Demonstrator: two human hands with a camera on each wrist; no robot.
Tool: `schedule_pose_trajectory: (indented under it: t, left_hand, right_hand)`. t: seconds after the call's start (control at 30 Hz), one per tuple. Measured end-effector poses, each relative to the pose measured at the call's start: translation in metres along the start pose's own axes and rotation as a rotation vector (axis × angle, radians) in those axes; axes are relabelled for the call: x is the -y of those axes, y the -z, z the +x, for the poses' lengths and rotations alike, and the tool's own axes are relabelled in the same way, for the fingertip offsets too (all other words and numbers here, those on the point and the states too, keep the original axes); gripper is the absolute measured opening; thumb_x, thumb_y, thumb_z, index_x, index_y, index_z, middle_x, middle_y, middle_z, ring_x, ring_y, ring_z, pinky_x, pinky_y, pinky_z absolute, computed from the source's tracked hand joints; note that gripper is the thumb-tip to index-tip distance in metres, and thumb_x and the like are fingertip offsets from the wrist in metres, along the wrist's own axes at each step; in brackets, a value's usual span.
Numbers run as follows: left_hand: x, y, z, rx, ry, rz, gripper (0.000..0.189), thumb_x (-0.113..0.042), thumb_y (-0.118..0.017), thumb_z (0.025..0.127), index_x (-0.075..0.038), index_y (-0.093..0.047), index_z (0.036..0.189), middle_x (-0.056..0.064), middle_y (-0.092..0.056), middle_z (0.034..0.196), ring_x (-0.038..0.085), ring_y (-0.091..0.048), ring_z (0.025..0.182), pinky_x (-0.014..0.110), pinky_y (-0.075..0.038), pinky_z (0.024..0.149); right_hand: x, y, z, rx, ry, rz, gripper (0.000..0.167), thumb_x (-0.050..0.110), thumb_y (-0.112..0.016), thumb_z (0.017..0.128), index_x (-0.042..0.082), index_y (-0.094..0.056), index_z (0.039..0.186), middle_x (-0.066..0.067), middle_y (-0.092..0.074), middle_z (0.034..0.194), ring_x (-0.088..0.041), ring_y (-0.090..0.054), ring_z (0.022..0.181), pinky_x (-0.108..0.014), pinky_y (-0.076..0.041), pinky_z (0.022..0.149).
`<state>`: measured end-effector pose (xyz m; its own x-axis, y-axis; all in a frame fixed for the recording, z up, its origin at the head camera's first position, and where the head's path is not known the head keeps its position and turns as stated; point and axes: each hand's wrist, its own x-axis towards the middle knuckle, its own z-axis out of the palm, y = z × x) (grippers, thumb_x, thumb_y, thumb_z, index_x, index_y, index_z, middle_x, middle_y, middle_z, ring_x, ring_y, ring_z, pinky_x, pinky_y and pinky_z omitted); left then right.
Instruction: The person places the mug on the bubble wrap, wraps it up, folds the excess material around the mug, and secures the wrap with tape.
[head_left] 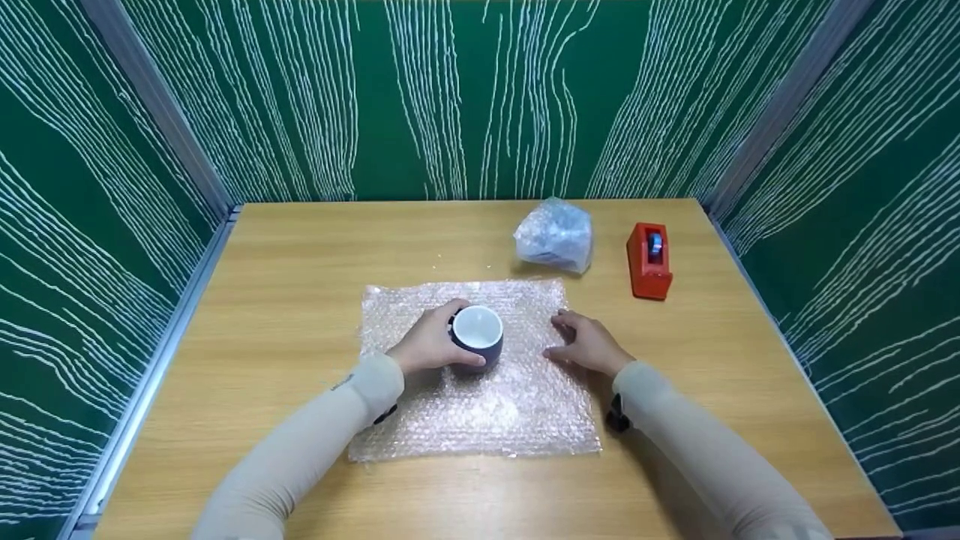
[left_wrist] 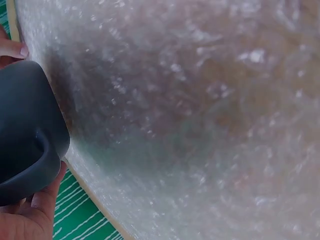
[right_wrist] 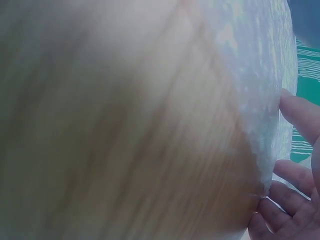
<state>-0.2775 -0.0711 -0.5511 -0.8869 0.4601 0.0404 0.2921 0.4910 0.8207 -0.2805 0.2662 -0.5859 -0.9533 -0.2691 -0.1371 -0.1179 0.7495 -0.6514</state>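
Observation:
A dark mug (head_left: 478, 330) with a white inside stands upright on a flat sheet of clear bubble wrap (head_left: 517, 420) in the head view. My left hand (head_left: 429, 341) grips the mug from its left side, thumb at the front and fingers round the back. The left wrist view shows the handle of the mug (left_wrist: 30, 115). At the sheet's right edge is my right hand (head_left: 589, 346), thumb and fingers apart and loosely bent. In the right wrist view, the fingertips (right_wrist: 285, 172) lie against the bubble wrap edge, with nothing visibly pinched.
Behind the sheet sits a bubble-wrapped bundle (head_left: 556, 236), its contents unclear. A red tape dispenser (head_left: 649, 281) with a blue roll stands to its right. Green panels with white lines (head_left: 517, 97) enclose the wooden table (head_left: 292, 337) at the back and sides.

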Motion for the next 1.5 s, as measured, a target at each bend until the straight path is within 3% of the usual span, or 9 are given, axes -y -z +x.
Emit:
schedule_pose_trajectory:
  t: [0.73, 0.97, 1.23, 1.5]
  left_hand:
    - [0.006, -0.005, -0.006, -0.014, 0.006, -0.084, 0.085, -0.021, -0.106, 0.066, -0.012, -0.062, 0.139, 0.008, -0.075, 0.129, 0.028, -0.069, 0.121, 0.048, -0.053, 0.114]
    - [0.006, -0.004, -0.008, 0.032, 0.005, -0.116, 0.091, -0.017, -0.104, 0.069, -0.009, -0.057, 0.146, 0.011, -0.070, 0.137, 0.030, -0.066, 0.129, 0.049, -0.049, 0.120]
    - [0.006, 0.012, -0.014, 0.053, 0.055, -0.131, 0.107, -0.023, -0.102, 0.075, -0.006, -0.043, 0.163, 0.020, -0.051, 0.163, 0.043, -0.054, 0.148, 0.055, -0.042, 0.127]
    - [0.011, 0.041, -0.019, -0.032, 0.084, -0.118, 0.107, -0.025, -0.101, 0.076, -0.004, -0.042, 0.163, 0.023, -0.045, 0.168, 0.046, -0.044, 0.155, 0.058, -0.041, 0.127]
  right_hand:
    - [-0.001, 0.001, 0.000, 0.001, 0.009, 0.008, 0.078, 0.027, -0.087, 0.093, -0.005, -0.053, 0.156, -0.030, -0.039, 0.170, -0.052, -0.034, 0.159, -0.061, -0.025, 0.134]
    - [0.001, 0.001, 0.003, 0.006, 0.012, -0.007, 0.076, 0.026, -0.088, 0.092, -0.005, -0.055, 0.154, -0.031, -0.042, 0.168, -0.053, -0.038, 0.156, -0.061, -0.027, 0.133]
    - [0.008, 0.009, 0.007, 0.002, 0.049, -0.048, 0.070, 0.020, -0.088, 0.091, -0.010, -0.059, 0.147, -0.036, -0.051, 0.157, -0.055, -0.047, 0.149, -0.063, -0.033, 0.130]
    - [0.029, 0.015, 0.011, -0.073, 0.089, -0.003, 0.071, 0.014, -0.088, 0.090, -0.010, -0.057, 0.149, -0.036, -0.054, 0.154, -0.054, -0.049, 0.147, -0.064, -0.038, 0.127]
